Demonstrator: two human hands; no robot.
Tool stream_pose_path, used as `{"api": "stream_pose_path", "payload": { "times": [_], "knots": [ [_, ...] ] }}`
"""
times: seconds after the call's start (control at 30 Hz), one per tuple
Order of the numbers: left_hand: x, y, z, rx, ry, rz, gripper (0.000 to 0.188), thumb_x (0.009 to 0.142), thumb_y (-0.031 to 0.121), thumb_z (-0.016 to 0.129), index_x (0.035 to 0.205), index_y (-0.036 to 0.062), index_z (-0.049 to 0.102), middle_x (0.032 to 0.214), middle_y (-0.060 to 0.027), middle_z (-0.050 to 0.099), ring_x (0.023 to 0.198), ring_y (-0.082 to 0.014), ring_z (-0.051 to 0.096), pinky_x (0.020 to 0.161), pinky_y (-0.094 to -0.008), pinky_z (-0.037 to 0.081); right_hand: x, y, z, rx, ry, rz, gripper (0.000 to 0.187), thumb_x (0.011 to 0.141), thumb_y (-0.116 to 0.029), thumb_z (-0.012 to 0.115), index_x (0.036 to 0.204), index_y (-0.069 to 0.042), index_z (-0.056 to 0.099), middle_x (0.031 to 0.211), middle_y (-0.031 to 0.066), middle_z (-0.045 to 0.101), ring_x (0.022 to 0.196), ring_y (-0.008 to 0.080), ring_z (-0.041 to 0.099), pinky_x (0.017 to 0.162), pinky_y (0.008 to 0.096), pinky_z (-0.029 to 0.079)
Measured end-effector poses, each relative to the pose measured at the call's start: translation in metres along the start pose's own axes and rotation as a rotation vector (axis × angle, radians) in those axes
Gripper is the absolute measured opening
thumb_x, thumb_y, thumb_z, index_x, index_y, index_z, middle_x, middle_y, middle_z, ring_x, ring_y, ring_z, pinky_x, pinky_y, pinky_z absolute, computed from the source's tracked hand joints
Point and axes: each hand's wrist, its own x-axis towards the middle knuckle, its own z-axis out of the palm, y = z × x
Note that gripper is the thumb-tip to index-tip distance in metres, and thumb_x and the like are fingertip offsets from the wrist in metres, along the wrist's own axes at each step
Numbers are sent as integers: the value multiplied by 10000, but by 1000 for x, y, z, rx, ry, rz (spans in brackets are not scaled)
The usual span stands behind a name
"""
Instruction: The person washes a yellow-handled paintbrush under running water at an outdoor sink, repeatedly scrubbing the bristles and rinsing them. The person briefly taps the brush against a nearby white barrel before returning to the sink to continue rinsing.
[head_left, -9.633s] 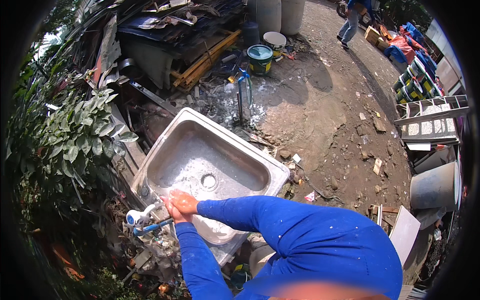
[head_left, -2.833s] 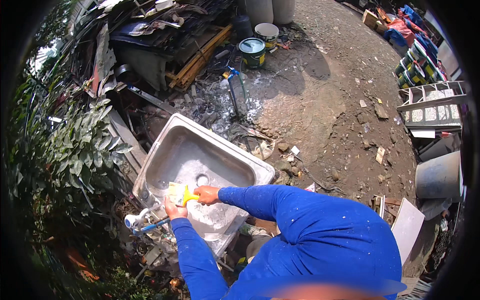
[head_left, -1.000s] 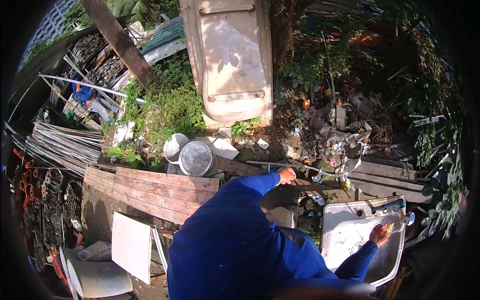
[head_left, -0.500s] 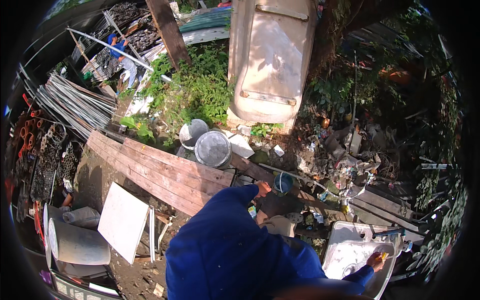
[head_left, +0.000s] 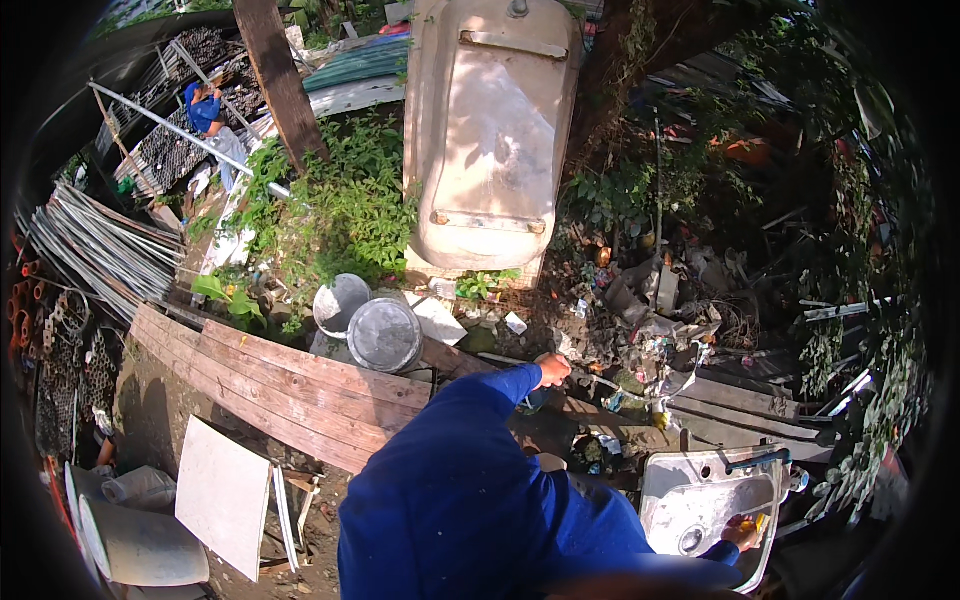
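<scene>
My left hand (head_left: 552, 370), at the end of a blue sleeve, reaches forward with its fingers curled; whatever they hold, if anything, does not show. Just under it, mostly hidden by the sleeve, is a small blue bucket (head_left: 535, 401). On the right, a dirty white sink (head_left: 662, 482) with a round drain and a tap lies among the scrap. Over its right side is my right hand (head_left: 742, 537), closed on a small yellow piece (head_left: 762, 523), perhaps a sponge. Something reddish shows beside its fingers.
Wooden planks (head_left: 290, 375) run across the left, beside two grey-white buckets (head_left: 386, 335). An upturned bathtub (head_left: 495, 140) lies ahead. Metal pipes (head_left: 100, 245), a white panel (head_left: 222, 495) and rubble (head_left: 650, 310) lie around. Far left, another person in blue (head_left: 205, 110) stands by a white pole.
The view has swung to the right, so the surroundings sit further left. My left hand has moved forward over the blue bucket, now mostly covered. My right hand stays over the sink with the yellow piece.
</scene>
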Motion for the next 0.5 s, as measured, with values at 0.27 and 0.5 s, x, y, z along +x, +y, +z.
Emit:
{"api": "stream_pose_path", "payload": {
  "times": [0.27,0.5],
  "knots": [
    [-47,-20,-21,235,26,-140,197,853,290,684,1020,185,680,918,27,650,801,-164,672,671,-398,491,46,9,7,38,-24,-38,306,954,-23,528,1229,107,563,1224,207,640,1102,309,648,1050,435,521],
    [-77,-124,-96,140,-254,517,352,616,124,796,921,84,627,887,-66,628,853,-273,608,734,-402,466,105,37,-14,-16,-122,51,251,999,-159,474,1108,11,622,970,121,687,866,235,644,790,335,539]
  ]
}}
